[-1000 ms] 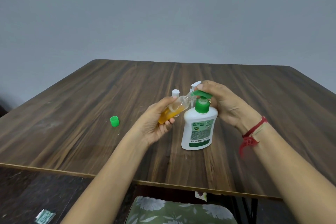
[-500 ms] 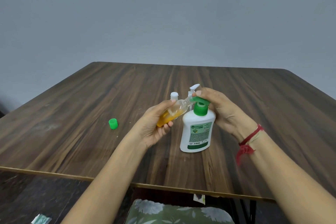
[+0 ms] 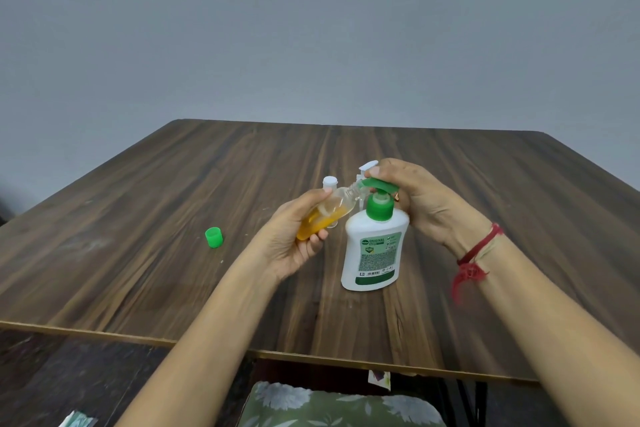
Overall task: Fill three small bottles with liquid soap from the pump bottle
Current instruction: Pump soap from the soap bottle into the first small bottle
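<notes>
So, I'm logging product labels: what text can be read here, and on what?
"ORIGINAL": label of the white plastic pump bottle with green pump head.
Brand badge, fine print and barcode on that label: too blurred to read.
Loose green plastic cap and clear small bottle of orange liquid: no text visible.

Pump head (image 3: pixel 381 185) risen off green collar (image 3: pixel 380 210) since a second ago; short white stem (image 3: pixel 381 197) now shows between them. Right hand (image 3: pixel 426 204) lifted with it, fingers lying over top. Orange soap (image 3: pixel 318 224) in small bottle (image 3: pixel 341 199) perhaps marginally fuller, hard to tell. Whole scene sits slightly lower in view.
</notes>
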Tool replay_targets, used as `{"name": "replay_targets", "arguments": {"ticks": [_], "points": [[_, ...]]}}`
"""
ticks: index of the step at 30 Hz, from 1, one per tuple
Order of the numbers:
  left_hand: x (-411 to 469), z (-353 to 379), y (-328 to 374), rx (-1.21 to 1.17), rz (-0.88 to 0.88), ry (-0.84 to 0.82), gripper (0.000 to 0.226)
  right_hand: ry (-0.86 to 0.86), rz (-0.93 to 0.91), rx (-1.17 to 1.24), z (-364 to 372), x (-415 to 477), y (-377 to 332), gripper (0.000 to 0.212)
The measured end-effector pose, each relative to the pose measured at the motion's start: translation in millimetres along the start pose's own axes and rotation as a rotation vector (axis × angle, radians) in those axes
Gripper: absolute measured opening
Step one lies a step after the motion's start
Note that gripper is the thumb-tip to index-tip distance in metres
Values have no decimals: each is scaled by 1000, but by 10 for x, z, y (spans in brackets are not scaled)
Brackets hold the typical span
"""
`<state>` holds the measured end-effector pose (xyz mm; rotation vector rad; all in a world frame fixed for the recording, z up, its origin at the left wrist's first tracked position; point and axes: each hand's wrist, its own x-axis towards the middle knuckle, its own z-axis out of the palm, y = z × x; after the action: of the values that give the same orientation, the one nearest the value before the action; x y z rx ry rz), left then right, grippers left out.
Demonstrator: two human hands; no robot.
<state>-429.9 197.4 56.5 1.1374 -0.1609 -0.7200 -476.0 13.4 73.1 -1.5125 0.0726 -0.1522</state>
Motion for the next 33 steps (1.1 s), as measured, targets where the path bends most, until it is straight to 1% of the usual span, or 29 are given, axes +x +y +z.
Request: {"name": "replay_targets", "arguments": {"ticks": [1,4,5,7,9,11,13,14,16,18,20,22,24,29,30,31,33], "points": [[7,-4,1,5,1,4,23,2,7,4,5,-9,18,52],[7,-3,-30,8,-13,-1,13,-7,32,41,18,-40,85,36],[4,0,-40,-3,-18,-7,14,-8,33,36,17,-43,82,35],[-2,11,-33,-7,-16,-11,14,0,25,18,4,-31,48,46],[-1,5,-7,7,-3,-4,24,2,11,8,1,-21,12,53],[-8,1,10,23,8,10,29,-3,30,31,10,-32,43,45],[-21,-5,-7,35,6,13,27,-5,48,45,26,-56,85,35],[-26,-7,-20,33,2,16,26,1,45,35,30,-59,84,34],[-33,-6,-35,17,-6,17,28,13,38,7,29,-50,40,40],[-23,-4,-25,1,-6,8,29,7,25,-15,25,-36,-19,54],[-19,1,-6,1,0,2,26,-17,36,14,16,-36,-25,59],[-17,11,2,10,0,3,19,-33,57,63,2,-49,3,53],[-11,18,-5,20,-7,12,15,-28,62,63,-8,-57,25,45],[20,-9,-58,10,-20,18,25,-23,79,68,17,-64,83,33],[17,-10,-64,-3,-20,16,22,-24,80,63,23,-65,67,35],[7,-1,-59,-13,-17,11,17,-21,69,50,26,-61,39,42],[-5,15,-24,-15,-3,-6,15,-6,32,28,25,-43,-36,58]]}}
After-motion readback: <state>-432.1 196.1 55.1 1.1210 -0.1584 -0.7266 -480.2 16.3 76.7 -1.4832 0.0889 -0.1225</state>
